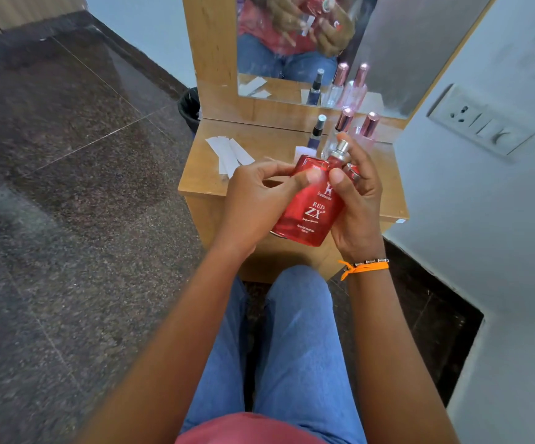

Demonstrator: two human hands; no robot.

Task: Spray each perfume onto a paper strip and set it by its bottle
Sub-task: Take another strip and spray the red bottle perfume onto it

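- Two hands meet on the red perfume bottle [308, 206]: my right hand [357, 200] wraps it, forefinger up at the silver nozzle [341, 149].
- My left hand [253, 200] pinches at the bottle's left shoulder; whether it holds a strip, I cannot tell.
- Bottle's long axis tilts up-right; spare paper strips [229, 153] lie left of it.

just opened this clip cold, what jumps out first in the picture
A red perfume bottle marked RED ZX fills the centre, gripped by the right hand with a finger on its silver sprayer, the left hand at its shoulder. Behind, on the wooden dresser, lie white paper strips at left and three slim bottles stand by the mirror.
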